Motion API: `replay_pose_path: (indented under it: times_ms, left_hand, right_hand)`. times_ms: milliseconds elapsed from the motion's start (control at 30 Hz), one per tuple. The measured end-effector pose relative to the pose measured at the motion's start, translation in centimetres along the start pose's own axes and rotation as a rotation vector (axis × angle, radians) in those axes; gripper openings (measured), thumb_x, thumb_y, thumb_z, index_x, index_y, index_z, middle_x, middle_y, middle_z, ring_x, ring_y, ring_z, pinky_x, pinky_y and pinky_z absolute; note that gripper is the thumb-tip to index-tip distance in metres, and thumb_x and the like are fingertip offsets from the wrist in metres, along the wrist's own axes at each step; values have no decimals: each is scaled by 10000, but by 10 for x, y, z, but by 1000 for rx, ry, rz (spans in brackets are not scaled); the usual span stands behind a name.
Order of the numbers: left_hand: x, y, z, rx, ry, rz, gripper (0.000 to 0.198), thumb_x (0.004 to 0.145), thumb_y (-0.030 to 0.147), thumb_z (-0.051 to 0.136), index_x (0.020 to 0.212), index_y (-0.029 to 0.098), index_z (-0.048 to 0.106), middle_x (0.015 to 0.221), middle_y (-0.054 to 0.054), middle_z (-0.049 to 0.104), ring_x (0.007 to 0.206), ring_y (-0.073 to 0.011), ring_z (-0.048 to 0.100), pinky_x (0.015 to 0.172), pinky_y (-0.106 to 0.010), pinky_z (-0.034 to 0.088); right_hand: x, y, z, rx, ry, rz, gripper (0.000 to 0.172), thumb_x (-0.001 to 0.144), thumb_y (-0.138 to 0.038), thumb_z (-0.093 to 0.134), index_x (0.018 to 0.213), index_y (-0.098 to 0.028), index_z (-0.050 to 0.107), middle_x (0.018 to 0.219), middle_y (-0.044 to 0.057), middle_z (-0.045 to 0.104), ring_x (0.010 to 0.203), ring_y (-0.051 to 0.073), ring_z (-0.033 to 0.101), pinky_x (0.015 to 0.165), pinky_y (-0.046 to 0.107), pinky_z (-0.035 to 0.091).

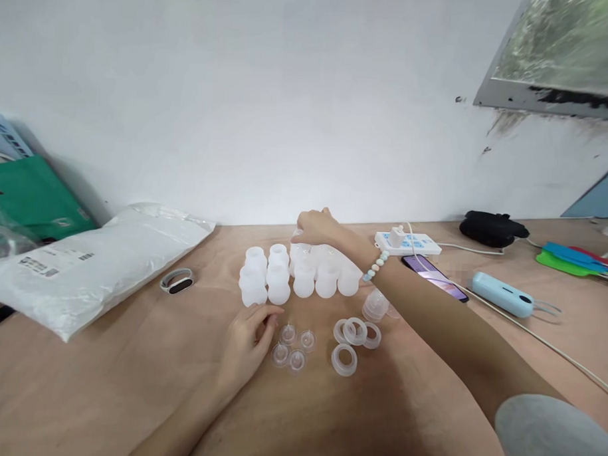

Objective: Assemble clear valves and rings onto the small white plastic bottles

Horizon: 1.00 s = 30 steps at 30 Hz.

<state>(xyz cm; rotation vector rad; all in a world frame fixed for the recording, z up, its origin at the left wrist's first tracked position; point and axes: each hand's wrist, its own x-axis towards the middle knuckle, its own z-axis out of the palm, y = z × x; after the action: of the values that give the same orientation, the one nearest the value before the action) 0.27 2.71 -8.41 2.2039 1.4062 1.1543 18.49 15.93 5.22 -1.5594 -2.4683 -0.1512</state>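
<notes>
Several frosted white bottles (304, 281) stand upright in close rows; clear domed tops show over some at the back right. My right hand (314, 227), wearing a beaded bracelet (376, 266), is closed over the back row; its fingertips and anything in them are hidden. My left hand (248, 336) rests on the table in front of the left bottles, fingers loosely bent and nothing visible in it. Beside its thumb lie several clear nipples (297, 361). Farther right are several translucent collar rings (344, 360), with a stack of clear domed caps (375, 305) behind them.
A white plastic parcel (98, 264) and a fitness band (177, 281) lie at left. At right are a power strip (418, 244), a phone (439, 279), a light-blue device (501, 293), a cable (539, 346) and a black pouch (493, 228). A wall rises behind.
</notes>
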Motion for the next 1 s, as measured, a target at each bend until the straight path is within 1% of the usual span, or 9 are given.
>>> replay_pose_path:
  times_ms: [100, 167, 267, 333, 367, 500, 667, 833, 1000]
  left_hand:
    - [0, 0, 0, -14, 7, -5, 243, 914, 235, 452, 899, 213, 694, 831, -49, 744, 786, -229, 684, 740, -347, 516]
    - [0, 2, 0, -27, 8, -7, 235, 912, 236, 461, 886, 218, 694, 832, -50, 743, 801, -235, 681, 757, -355, 510]
    - [-2, 7, -1, -49, -2, -17, 203, 933, 253, 477, 930, 226, 678, 836, -40, 730, 795, -223, 670, 760, -346, 504]
    - [-4, 11, 0, -117, 37, -20, 198, 949, 280, 499, 1104, 237, 615, 926, -40, 709, 806, -206, 656, 748, -331, 504]
    - [-6, 13, 0, -174, 79, -6, 274, 948, 298, 520, 1217, 250, 546, 1020, -52, 687, 839, -203, 650, 753, -329, 507]
    - [-14, 20, -1, -326, 268, 104, 684, 856, 393, 680, 1425, 313, 311, 1391, -113, 489, 1137, -273, 583, 891, -396, 512]
    - [-27, 24, -4, -187, 183, 130, 522, 746, 409, 791, 1197, 334, 541, 1087, -46, 702, 982, -299, 686, 795, -398, 570]
    - [-31, 28, -8, -97, 78, 79, 425, 651, 423, 814, 1034, 320, 662, 936, -43, 761, 740, -280, 701, 647, -379, 562]
    - [-20, 37, -17, -391, -54, -145, 310, 609, 420, 796, 847, 263, 675, 692, 7, 698, 556, -200, 610, 513, -285, 484]
  right_hand:
    - [-4, 4, -9, 28, 74, 18, 339, 1045, -300, 416, 1052, -72, 667, 1073, 79, 665, 1024, 215, 659, 968, 460, 453]
    - [-14, 12, -26, 53, 180, 53, 272, 970, -284, 544, 895, -59, 678, 923, 93, 694, 977, 256, 664, 1005, 519, 382]
    - [-45, 25, -51, 147, 440, 95, 241, 988, -293, 484, 1052, -121, 640, 1037, 103, 692, 1041, 250, 632, 982, 462, 419]
    - [-74, 28, -57, 488, 722, 27, 181, 948, -313, 563, 1000, -166, 654, 963, 53, 701, 948, 205, 652, 882, 372, 486]
    - [-91, 27, -54, 632, 729, 3, 166, 931, -331, 593, 969, -184, 660, 899, 26, 701, 874, 185, 660, 825, 345, 508]
    - [-152, 6, -12, 1025, 409, 69, 301, 957, -432, 537, 808, -198, 654, 737, 15, 686, 704, 168, 671, 656, 299, 552]
    - [-190, -19, 35, 1343, 32, 169, 263, 1005, -424, 418, 877, -265, 584, 688, 12, 688, 580, 197, 671, 521, 325, 562]
    - [-199, -17, 36, 1282, 7, 136, 154, 1005, -360, 426, 887, -296, 502, 669, -4, 652, 559, 196, 618, 489, 328, 542]
    - [-204, -9, 38, 1023, 86, -22, 226, 976, -476, 494, 973, -254, 534, 775, 9, 656, 641, 187, 628, 525, 303, 532]
